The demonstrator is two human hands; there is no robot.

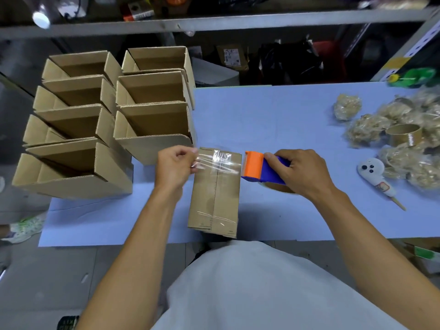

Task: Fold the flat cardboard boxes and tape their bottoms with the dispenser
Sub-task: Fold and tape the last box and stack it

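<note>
The hands work across the box (pixel 214 191) on the bench (pixel 285 120): the left hand (pixel 175 166) pinches the tape (pixel 219 163) end, the right hand (pixel 301 173) grips the dispenser (pixel 259 167). If tension slackens, the strip could wrinkle or land off the seam.

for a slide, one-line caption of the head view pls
Left hand pinches clear tape across a cardboard box while the right hand holds the orange-and-blue dispenser.
</note>
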